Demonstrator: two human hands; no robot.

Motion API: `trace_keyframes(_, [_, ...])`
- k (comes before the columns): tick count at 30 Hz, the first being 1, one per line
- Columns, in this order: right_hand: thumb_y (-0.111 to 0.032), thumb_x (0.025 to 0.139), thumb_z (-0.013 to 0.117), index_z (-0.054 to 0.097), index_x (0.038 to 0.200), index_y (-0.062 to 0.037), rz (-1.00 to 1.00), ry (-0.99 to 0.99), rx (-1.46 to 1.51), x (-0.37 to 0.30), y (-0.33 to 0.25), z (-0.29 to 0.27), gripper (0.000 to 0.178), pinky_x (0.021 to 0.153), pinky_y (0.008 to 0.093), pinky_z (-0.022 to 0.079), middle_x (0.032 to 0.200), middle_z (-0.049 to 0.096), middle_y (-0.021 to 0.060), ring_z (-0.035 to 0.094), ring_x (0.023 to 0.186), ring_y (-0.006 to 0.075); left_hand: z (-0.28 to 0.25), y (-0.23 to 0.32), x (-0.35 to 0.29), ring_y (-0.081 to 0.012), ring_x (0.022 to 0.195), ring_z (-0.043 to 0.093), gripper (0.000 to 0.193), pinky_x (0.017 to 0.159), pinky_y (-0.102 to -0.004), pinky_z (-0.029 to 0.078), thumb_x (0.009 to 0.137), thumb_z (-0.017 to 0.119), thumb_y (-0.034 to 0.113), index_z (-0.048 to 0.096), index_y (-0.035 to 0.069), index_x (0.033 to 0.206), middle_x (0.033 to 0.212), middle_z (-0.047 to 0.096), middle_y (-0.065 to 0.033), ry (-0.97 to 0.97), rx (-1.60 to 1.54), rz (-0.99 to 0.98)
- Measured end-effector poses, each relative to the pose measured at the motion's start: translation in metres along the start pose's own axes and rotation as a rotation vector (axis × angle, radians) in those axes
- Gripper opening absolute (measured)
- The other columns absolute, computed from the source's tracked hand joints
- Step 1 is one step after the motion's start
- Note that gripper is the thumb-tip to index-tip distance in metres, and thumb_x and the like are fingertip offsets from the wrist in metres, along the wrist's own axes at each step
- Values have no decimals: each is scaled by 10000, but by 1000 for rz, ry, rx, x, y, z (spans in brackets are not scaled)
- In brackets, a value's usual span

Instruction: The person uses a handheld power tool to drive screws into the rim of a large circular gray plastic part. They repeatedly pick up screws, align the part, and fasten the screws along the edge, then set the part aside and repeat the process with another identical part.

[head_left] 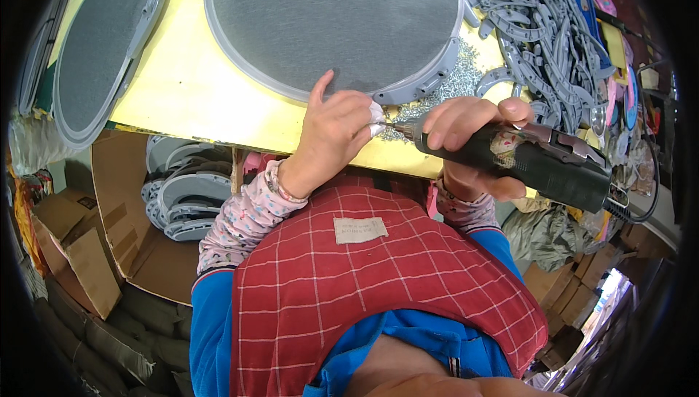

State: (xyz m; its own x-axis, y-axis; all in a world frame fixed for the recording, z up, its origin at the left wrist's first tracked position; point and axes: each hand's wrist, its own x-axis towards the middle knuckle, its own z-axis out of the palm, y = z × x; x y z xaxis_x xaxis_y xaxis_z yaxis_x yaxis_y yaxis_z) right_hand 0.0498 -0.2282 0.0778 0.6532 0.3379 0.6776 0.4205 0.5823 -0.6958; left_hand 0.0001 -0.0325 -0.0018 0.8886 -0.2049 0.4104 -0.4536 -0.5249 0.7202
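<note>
My right hand (pixel 477 131) is wrapped round the body of a black corded electric screwdriver (pixel 557 168), its bit pointing left. At the tip of the bit, my left hand (pixel 331 131) has its thumb and forefinger pinched together, with white wrapping (pixel 376 119) on the fingertips. Whatever lies in that pinch is too small to make out. The little finger sticks out over the near rim of a round grey panel (pixel 342 26), a fabric-covered disc with a plastic frame. A curved grey bracket (pixel 419 84) sits along that panel's near right edge.
Small silvery screws (pixel 459 80) lie scattered right of the panel. Beyond them is a heap of curved grey plastic brackets (pixel 539 26). Another round panel (pixel 105 48) lies at the left of the yellow tabletop (pixel 186 69). An open cardboard box (pixel 120 200) below holds grey curved parts.
</note>
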Motion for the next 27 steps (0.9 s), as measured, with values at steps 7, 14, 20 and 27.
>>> trace_keyframes(7, [-713, 869, 633, 341, 1413, -27, -22, -70, -195, 1, 13, 0, 923, 642, 435, 558, 844, 645, 136, 656, 708, 270, -15, 7, 6, -274, 1263, 595, 555, 1161, -549, 344, 674, 870, 97, 689, 56, 1197, 1266, 661, -98, 11, 156, -35])
trace_keyframes(14, [-570, 834, 781, 409, 1371, -5, 248, 71, -142, 2, 31, 5, 864, 775, 406, 541, 928, 662, 130, 651, 833, 239, -23, -21, 5, -402, 1392, 452, 665, 1163, -516, 361, 719, 828, 73, 563, -34, 1319, 1401, 528, -208, -46, 77, -95])
trace_keyframes(20, [-622, 805, 800, 485, 1239, -27, 578, 49, -182, 32, 32, 16, 800, 753, 359, 534, 871, 640, 93, 646, 825, 218, -27, -22, -1, -435, 1415, 428, 677, 1186, -535, 335, 757, 750, 2, 509, -45, 1387, 1445, 506, -250, -87, 70, -115])
trace_keyframes(27, [-102, 885, 726, 478, 1328, 30, 420, -62, 121, 41, 45, -21, 525, 726, 321, 555, 954, 669, 102, 663, 748, 183, -5, -13, 7, -486, 1402, 420, 631, 1138, -574, 355, 869, 720, 131, 469, -94, 1402, 1470, 462, -316, -120, 346, -10])
